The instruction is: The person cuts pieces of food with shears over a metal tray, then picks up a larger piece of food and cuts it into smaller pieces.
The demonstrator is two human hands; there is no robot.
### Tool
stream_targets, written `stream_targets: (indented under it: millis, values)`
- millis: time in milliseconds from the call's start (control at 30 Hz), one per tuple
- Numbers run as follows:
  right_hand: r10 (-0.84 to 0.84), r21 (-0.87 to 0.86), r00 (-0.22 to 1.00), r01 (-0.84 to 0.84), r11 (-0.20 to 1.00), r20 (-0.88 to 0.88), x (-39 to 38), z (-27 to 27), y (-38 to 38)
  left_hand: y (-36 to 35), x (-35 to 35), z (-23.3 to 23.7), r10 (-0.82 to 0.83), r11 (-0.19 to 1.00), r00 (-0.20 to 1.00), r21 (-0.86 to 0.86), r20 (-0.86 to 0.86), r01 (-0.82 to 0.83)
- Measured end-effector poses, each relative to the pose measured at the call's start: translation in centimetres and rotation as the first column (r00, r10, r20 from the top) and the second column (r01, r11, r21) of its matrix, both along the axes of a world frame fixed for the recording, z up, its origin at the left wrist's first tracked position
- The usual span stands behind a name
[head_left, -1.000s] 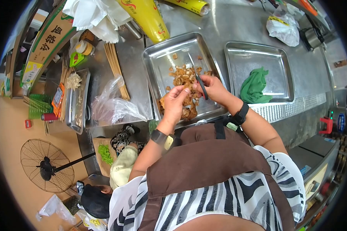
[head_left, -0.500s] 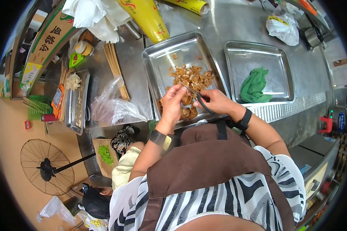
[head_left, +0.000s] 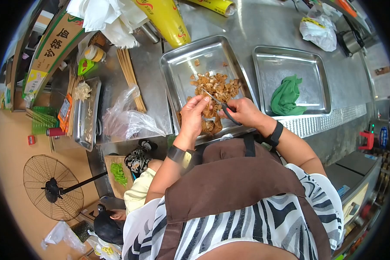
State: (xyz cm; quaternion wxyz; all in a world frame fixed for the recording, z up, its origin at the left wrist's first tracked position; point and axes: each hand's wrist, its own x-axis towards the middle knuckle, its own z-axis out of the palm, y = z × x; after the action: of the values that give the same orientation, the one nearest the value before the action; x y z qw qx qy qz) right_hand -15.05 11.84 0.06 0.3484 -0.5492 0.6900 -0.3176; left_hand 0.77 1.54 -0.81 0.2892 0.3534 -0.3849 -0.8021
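Steel rectangular tray [head_left: 182, 65] holds brown chopped pieces [head_left: 219, 86]. My left hand [head_left: 190, 115] pinches one, seemingly; my right hand [head_left: 246, 112] grips black-handled scissors [head_left: 215, 99].

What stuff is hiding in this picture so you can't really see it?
Head view:
- The brown piece the left hand pinches: nearly covered by its fingers.
- The scissors handles: wrapped inside the right hand.
- The yellow roll: top cut off by the picture edge.
- The white bag: contents wrapped, too small to tell.
- The tray near rim: behind both hands.
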Motion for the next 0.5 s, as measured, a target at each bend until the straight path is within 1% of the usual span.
stream_targets:
  millis: [67,100,133,167,200,233,267,300,367,400,433,467,500]
  values:
    - [-0.082,0.050,0.976,0.073,0.996,0.203,-0.3,-1.5,-0.2,0.0,0.1,-0.3,-0.055,0.997,0.994,-0.050,0.090,0.060]
    - [-0.083,0.051,0.976,0.074,0.996,0.203,-0.3,-1.1,-0.5,0.2,0.0,0.0,-0.056,0.997,0.994,-0.049,0.091,0.061]
    - [-0.139,0.082,0.902,0.115,0.990,0.410,-0.2,-0.3,-0.8,0.5,-0.2,0.4,-0.080,0.993,0.992,-0.073,0.101,0.087]
    - [-0.192,0.121,0.781,0.149,0.981,0.594,-0.1,0.1,-1.2,0.7,-0.3,0.7,-0.103,0.989,0.988,-0.097,0.112,0.114]
    - [-0.149,0.072,0.774,0.133,0.988,0.616,-0.2,0.0,-1.5,0.7,-0.3,0.4,-0.105,0.989,0.988,-0.097,0.112,0.116]
    - [-0.151,0.073,0.773,0.134,0.988,0.616,-0.3,0.1,-1.8,0.7,-0.3,-0.2,-0.133,0.986,0.987,-0.088,0.094,0.141]
    - [-0.131,0.084,0.749,0.101,0.991,0.649,-0.4,0.4,-2.0,0.6,-0.3,-0.5,-0.160,0.983,0.984,-0.081,0.076,0.166]
    - [-0.110,0.092,0.723,0.064,0.994,0.683,-0.4,0.5,-2.2,0.5,-0.2,-0.5,-0.159,0.983,0.984,-0.082,0.078,0.165]
    - [-0.105,0.095,0.708,0.053,0.994,0.698,-0.4,-0.2,-2.3,0.2,0.2,-0.6,-0.197,0.976,0.976,-0.071,0.094,0.204]
    - [-0.102,0.098,0.696,0.045,0.994,0.710,-0.4,0.0,-2.3,0.3,0.2,-1.0,-0.197,0.976,0.976,-0.070,0.094,0.204]
    - [-0.102,0.099,0.696,0.045,0.994,0.710,-0.4,0.3,-2.3,0.3,0.1,-1.6,-0.161,0.981,0.983,-0.092,0.093,0.169]
    - [-0.139,0.135,0.722,0.063,0.989,0.678,-0.5,0.8,-2.3,0.4,0.0,-2.0,-0.124,0.984,0.988,-0.114,0.090,0.134]
    - [-0.173,0.169,0.747,0.082,0.982,0.642,-0.6,1.3,-2.3,0.5,-0.1,-1.4,-0.122,0.985,0.988,-0.115,0.090,0.132]
